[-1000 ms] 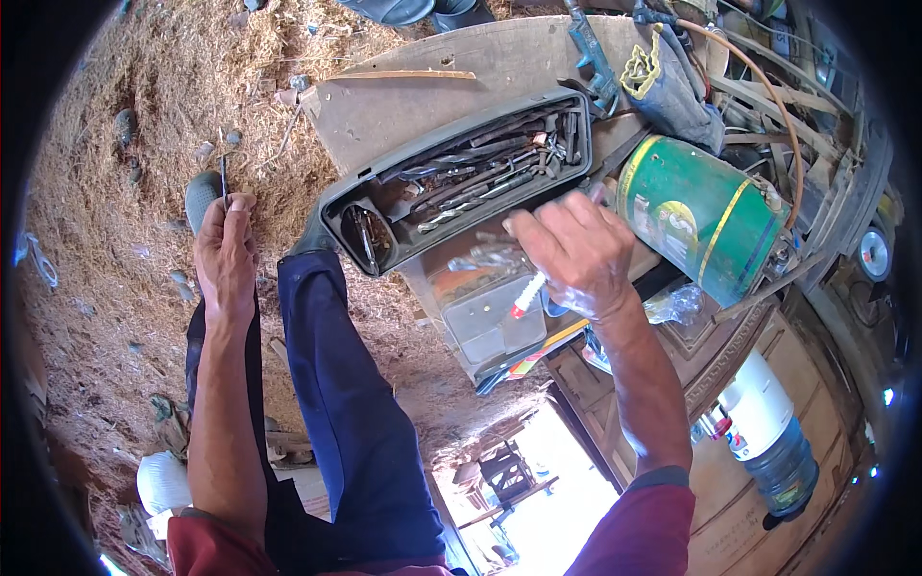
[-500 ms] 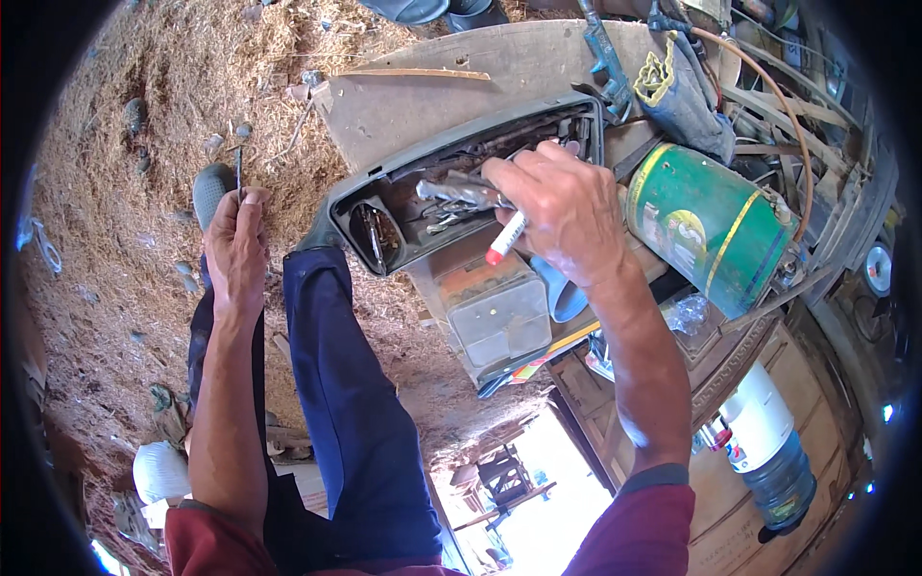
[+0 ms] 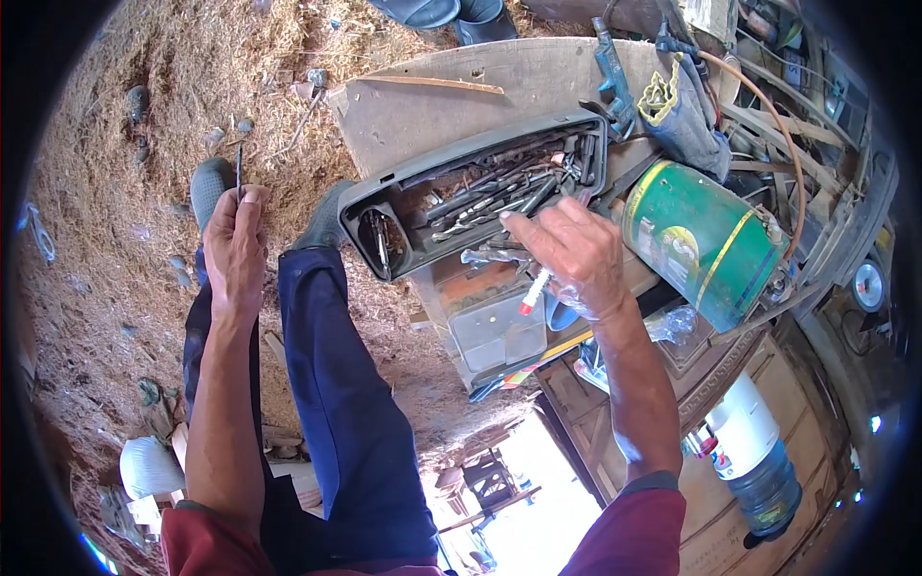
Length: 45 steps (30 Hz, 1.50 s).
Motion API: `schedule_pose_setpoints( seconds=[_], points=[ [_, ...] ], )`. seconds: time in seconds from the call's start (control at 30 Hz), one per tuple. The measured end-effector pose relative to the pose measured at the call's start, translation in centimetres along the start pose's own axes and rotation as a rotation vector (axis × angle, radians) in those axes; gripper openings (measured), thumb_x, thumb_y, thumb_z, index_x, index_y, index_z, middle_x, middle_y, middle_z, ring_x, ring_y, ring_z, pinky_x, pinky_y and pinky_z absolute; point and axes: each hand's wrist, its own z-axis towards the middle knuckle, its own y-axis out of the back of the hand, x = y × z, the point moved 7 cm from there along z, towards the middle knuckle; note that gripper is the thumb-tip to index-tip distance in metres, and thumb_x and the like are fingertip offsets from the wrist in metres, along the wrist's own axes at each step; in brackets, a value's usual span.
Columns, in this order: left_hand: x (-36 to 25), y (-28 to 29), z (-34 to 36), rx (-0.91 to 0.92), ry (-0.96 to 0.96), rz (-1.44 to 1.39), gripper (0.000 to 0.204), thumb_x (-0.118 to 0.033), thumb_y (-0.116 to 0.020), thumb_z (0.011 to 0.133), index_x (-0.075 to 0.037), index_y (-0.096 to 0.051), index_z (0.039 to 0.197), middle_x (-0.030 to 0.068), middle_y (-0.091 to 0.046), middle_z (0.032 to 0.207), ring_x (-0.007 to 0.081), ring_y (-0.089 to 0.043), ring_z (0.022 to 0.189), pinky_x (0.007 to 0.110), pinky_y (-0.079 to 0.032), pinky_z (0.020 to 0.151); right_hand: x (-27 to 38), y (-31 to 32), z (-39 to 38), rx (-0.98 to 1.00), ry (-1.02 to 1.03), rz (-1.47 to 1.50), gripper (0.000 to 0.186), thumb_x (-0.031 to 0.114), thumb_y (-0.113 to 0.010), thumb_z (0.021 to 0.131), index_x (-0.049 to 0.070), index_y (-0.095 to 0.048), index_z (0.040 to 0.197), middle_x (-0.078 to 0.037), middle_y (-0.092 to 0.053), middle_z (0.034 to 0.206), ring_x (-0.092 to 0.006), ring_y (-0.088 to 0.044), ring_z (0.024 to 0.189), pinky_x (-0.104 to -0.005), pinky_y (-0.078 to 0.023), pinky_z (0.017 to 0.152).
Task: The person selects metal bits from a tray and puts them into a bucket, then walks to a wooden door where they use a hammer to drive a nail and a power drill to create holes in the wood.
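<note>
Grey toolbox [image 3: 461, 157] open on the bench [image 3: 423, 110], I judge remotely that the step is hand-sorting of bits, and the next move calls for a firm grip clear of the toolbox rim. My left hand [image 3: 236, 240] is pinched on a drill bit [image 3: 239, 168], located above the floor [image 3: 288, 58] past the bench's left edge; it appears slim, straight and dark, free end pointing away from the body. My right hand [image 3: 581, 254] is clamped on a bundle of bits [image 3: 499, 255] and a red-tipped white marker [image 3: 534, 290] beside the toolbox.
</note>
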Motion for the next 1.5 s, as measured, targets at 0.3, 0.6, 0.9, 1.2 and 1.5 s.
schedule_pose_setpoints(
  seconds=[0.3,0.6,0.9,1.2,1.5],
  points=[
    [0.0,-0.7,0.0,0.001,-0.013,0.044,0.02,-0.023,-0.054,0.101,-0.007,-0.065,0.096,-0.0089,-0.041,0.066,0.0013,-0.033,0.055,0.02,-0.026,0.049,0.2,0.5,2.3,0.053,-0.211,0.09,0.071,0.013,-0.084,0.051,0.012,-0.068,0.12,-0.002,-0.052,0.067,-0.0199,-0.053,0.064,-0.0355,-0.046,0.054],
    [-0.1,-0.5,0.1,0.009,-0.01,0.013,0.021,-0.024,-0.054,0.101,-0.007,-0.065,0.097,-0.0092,-0.041,0.066,0.0012,-0.033,0.055,0.02,-0.027,0.05,0.5,-0.2,0.8,0.172,-0.19,0.045,0.067,0.009,-0.082,0.05,0.013,-0.069,0.116,-0.002,-0.055,0.071,-0.0195,-0.057,0.069,-0.0342,-0.049,0.055],
    [-0.2,0.0,0.2,0.008,-0.006,0.022,0.021,-0.024,-0.053,0.101,-0.008,-0.065,0.097,-0.0095,-0.042,0.067,0.0006,-0.033,0.056,0.019,-0.027,0.05,0.5,0.4,1.1,0.149,-0.172,0.108,0.059,0.009,-0.08,0.053,0.012,-0.07,0.112,-0.002,-0.054,0.069,-0.019,-0.056,0.067,-0.0336,-0.05,0.054],
    [-0.4,-0.1,0.3,-0.005,-0.034,0.03,0.019,-0.023,-0.054,0.101,-0.008,-0.065,0.097,-0.0097,-0.042,0.068,0.0002,-0.033,0.056,0.019,-0.027,0.05,-1.2,0.7,1.4,0.111,-0.246,0.111,0.05,0.015,-0.083,0.054,0.01,-0.069,0.101,-0.004,-0.06,0.072,-0.0215,-0.062,0.071,-0.0366,-0.052,0.056],
    [-0.1,-1.0,0.2,0.027,-0.039,0.062,0.02,-0.024,-0.054,0.101,-0.007,-0.065,0.098,-0.0106,-0.041,0.066,-0.0003,-0.034,0.055,0.018,-0.027,0.049,-1.7,1.3,2.7,0.096,-0.188,-0.024,0.055,0.018,-0.081,0.058,0.013,-0.071,0.112,-0.002,-0.057,0.068,-0.019,-0.059,0.065,-0.0338,-0.052,0.052]
  ],
)
